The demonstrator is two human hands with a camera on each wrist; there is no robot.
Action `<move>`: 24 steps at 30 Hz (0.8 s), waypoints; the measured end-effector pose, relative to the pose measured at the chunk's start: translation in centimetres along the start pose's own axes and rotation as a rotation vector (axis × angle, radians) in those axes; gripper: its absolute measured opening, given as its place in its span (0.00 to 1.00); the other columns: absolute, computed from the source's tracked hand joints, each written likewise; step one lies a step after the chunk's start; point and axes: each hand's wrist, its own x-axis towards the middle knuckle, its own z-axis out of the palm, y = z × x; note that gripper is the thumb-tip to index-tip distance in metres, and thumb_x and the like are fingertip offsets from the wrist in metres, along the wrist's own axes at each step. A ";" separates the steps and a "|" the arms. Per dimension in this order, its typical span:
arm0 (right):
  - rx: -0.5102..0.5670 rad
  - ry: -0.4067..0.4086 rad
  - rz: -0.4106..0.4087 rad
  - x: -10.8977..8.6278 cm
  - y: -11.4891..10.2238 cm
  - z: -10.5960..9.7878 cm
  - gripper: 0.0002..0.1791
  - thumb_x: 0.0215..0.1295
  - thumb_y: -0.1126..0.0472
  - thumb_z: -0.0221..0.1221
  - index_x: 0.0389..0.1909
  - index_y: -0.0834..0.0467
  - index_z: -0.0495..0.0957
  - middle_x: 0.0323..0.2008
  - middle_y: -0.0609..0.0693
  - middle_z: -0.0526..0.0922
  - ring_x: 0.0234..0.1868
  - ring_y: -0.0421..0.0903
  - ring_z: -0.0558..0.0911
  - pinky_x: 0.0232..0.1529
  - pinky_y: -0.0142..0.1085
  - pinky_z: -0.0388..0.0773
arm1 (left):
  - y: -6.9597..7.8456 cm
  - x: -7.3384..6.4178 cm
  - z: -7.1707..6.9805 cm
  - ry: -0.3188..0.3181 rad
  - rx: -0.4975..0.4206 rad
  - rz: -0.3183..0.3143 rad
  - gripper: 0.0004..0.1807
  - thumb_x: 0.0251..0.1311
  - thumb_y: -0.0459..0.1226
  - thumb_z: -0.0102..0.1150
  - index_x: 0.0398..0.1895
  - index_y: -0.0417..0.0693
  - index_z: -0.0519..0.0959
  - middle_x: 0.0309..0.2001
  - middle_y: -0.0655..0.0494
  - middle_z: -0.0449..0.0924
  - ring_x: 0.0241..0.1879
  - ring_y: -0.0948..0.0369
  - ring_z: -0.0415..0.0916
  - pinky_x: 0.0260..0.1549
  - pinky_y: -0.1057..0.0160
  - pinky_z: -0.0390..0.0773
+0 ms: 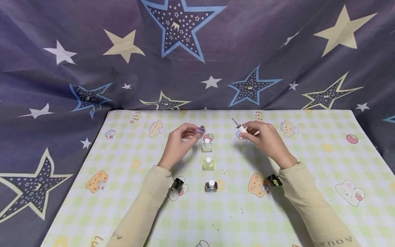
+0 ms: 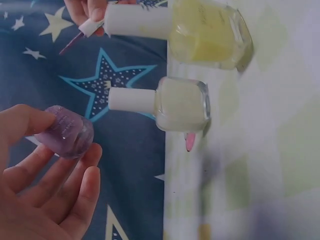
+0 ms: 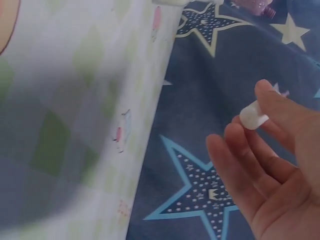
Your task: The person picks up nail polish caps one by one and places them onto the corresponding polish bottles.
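A small purple nail polish bottle (image 1: 199, 131), its neck uncapped, is pinched between thumb and fingers of my left hand (image 1: 182, 138) above the table. My right hand (image 1: 262, 137) pinches the white cap (image 1: 242, 130) with its brush (image 1: 235, 121) pointing up and left, apart from the bottle. In the left wrist view the purple bottle (image 2: 65, 131) lies tilted in the fingers. Nearest the left hand stands a capped pale bottle (image 1: 207, 146). Nearer me, in a row, stand a yellow bottle (image 1: 208, 165) and a dark bottle (image 1: 211, 186), both white-capped.
A green-and-white checked cloth (image 1: 123, 206) with cartoon prints covers the table. Small dark specks (image 1: 242, 210) lie near the dark bottle and towards the front. Behind the table's far edge hangs a dark curtain (image 1: 213, 41) printed with stars.
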 end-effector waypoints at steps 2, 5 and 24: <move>-0.006 0.015 -0.035 -0.2 -0.5 -0.2 0.14 0.64 0.55 0.67 0.46 0.59 0.86 0.33 0.49 0.84 0.34 0.44 0.82 0.41 0.40 0.83 | 0.3 -0.3 -0.1 -0.001 0.008 0.025 0.11 0.64 0.35 0.65 0.48 0.45 0.81 0.44 0.51 0.84 0.44 0.59 0.82 0.46 0.63 0.82; -0.016 0.033 -0.082 -0.6 -1.1 -0.5 0.13 0.65 0.54 0.66 0.45 0.58 0.86 0.31 0.46 0.82 0.33 0.40 0.78 0.39 0.37 0.83 | 0.7 -0.6 -0.1 0.000 0.026 0.064 0.11 0.64 0.36 0.65 0.48 0.47 0.82 0.44 0.54 0.84 0.43 0.61 0.81 0.45 0.63 0.81; -0.086 0.027 -0.242 -2.2 -4.4 -1.7 0.12 0.68 0.56 0.64 0.50 0.50 0.86 0.36 0.42 0.78 0.29 0.35 0.73 0.28 0.33 0.73 | 2.5 -2.4 -0.5 0.007 0.062 0.182 0.12 0.63 0.38 0.66 0.50 0.49 0.84 0.45 0.57 0.84 0.42 0.63 0.79 0.42 0.60 0.80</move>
